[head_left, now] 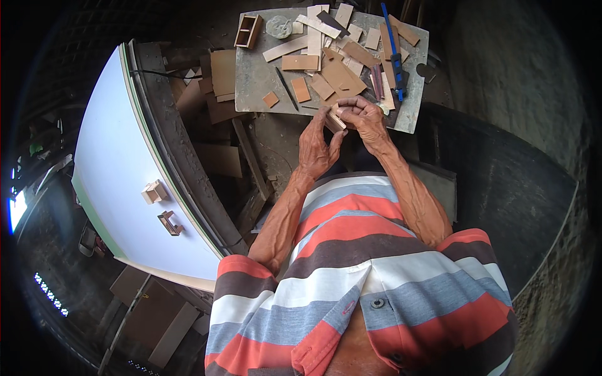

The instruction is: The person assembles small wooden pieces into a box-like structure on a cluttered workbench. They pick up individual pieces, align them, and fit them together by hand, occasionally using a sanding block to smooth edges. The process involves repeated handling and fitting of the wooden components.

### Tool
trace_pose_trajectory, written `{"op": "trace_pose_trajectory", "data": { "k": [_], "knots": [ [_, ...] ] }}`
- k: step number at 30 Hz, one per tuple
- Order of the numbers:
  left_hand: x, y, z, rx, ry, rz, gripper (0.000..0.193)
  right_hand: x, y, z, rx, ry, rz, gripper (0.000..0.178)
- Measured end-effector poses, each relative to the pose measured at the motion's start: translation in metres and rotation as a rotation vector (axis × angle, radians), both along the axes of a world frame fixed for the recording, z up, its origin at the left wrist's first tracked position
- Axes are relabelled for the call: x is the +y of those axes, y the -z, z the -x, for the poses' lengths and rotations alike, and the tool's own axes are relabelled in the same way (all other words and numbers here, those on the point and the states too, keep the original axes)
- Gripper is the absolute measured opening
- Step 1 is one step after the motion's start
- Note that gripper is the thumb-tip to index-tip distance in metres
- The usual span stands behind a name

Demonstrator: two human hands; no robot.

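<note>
Hands met just above the person's striped shirt, near the close edge of a grey work board. Both hands were together on one small wooden block. The left hand had its fingers straight up and pressed against the left side of the block. The right hand curled over the block from the right and pinched it. The block was pale and a bit tilted, and part of it was hidden by the fingers.

Just past the hands, the grey board was covered with many thin wood pieces, flat and brown, lying every which way. A dark pencil lay on the board, past the left hand. A blue-handled tool lay past the right hand, near the far right side of the board. A small open wooden box sat at the far left corner of the board.

Far to the left of the left hand was a big white panel. Two little wooden frames sat on it, well apart from the hands.
</note>
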State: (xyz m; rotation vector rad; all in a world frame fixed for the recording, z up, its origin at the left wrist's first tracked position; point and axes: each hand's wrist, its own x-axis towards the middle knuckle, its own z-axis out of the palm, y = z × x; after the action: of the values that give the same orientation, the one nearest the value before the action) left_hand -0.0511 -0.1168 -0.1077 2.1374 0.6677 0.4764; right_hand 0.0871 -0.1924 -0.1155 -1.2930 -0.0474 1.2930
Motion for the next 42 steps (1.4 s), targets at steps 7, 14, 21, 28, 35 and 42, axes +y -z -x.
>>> {"op": "trace_pose_trajectory", "data": {
  "k": [7, 14, 21, 28, 35, 42],
  "knots": [
    [0.001, -0.008, -0.008, -0.047, 0.02, -0.01, 0.057, -0.005, 0.009, -0.002, 0.016, 0.019, -0.033, 0.021],
    [0.006, -0.017, -0.011, 0.015, 0.085, -0.017, 0.051, -0.004, 0.009, -0.005, 0.026, -0.003, 0.017, 0.022],
    [0.011, -0.019, -0.009, 0.029, 0.095, -0.024, 0.047, -0.002, 0.017, -0.002, 0.03, -0.006, 0.006, 0.021],
    [0.018, -0.016, -0.003, 0.03, 0.013, 0.029, 0.046, 0.009, 0.04, -0.022, -0.594, -0.165, 0.191, 0.025],
    [0.023, -0.012, -0.003, 0.0, -0.062, 0.108, 0.047, 0.017, 0.095, -0.035, -1.364, -0.243, 0.262, 0.028],
    [0.03, -0.019, 0.002, -0.006, -0.064, 0.016, 0.045, 0.025, 0.102, -0.034, -1.442, -0.411, 0.264, 0.019]
  ]
}}
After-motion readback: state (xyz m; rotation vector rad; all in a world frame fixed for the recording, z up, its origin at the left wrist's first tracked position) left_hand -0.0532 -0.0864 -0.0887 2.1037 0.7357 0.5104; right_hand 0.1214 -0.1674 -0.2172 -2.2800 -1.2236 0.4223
